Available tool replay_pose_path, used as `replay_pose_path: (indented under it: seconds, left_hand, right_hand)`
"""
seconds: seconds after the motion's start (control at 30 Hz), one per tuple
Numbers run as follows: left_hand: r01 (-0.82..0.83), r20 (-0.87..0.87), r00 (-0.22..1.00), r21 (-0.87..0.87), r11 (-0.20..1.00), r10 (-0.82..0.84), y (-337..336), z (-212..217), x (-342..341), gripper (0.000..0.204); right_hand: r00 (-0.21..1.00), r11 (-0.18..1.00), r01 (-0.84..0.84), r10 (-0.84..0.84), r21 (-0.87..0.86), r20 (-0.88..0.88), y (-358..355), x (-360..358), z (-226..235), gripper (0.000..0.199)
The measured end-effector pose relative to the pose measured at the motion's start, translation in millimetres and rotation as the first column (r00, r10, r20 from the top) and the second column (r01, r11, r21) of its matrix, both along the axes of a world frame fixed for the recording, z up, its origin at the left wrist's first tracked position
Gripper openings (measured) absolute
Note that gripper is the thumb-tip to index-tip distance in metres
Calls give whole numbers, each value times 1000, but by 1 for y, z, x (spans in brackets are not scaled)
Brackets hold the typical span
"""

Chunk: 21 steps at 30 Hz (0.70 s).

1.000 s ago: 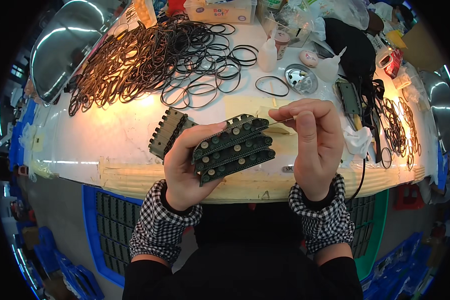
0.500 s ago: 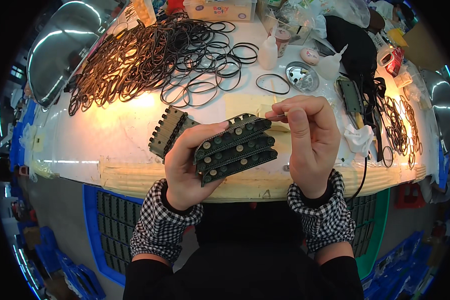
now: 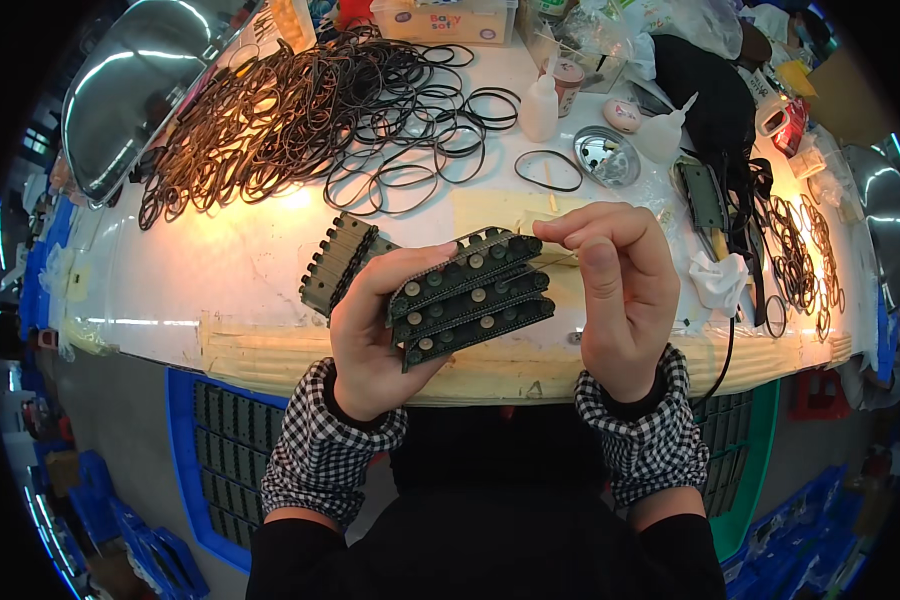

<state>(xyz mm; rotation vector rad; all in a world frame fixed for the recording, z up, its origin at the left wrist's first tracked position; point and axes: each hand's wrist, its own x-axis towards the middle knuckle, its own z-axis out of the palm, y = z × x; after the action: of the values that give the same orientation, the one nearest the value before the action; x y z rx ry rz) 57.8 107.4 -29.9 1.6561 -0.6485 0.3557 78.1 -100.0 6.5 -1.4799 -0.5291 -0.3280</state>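
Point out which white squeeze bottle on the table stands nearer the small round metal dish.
The cone-tipped bottle right of the metal dish: it stands almost against the rim, while the other white bottle sits farther off, left of the dish.

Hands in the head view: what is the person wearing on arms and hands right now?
Both the left hand and the right hand are bare, with no gloves. Each wrist has a black-and-white checked cuff gathered at the end, coming out of a plain black outer sleeve. No rings or watch show.
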Motion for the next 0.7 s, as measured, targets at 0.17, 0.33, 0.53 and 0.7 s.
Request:
replay_pose_path:
  seconds: [0.17, 0.33, 0.53, 0.7]
  left_hand:
    - [-1, 3, 1000, -6, 1000, 1, 0, -1, 0, 56]
    - [2, 1, 1000, 1, 1000, -2, 1, 0, 0, 55]
    - [-10, 6, 1000, -2, 1000, 10, 0, -1, 0, 56]
    - [28, -30, 999, -107, 994, -32, -1, -3, 0, 55]
  right_hand:
    - [1000, 1000, 13, -13, -26, 10, 1, 0, -1, 10]
    - [999, 998, 31, -29, -52, 28, 1, 0, -1, 10]
    - [999, 998, 31, -29, 61, -29, 1, -1, 1, 11]
    - [915, 897, 380, -329, -225, 232, -23, 11, 0, 5]
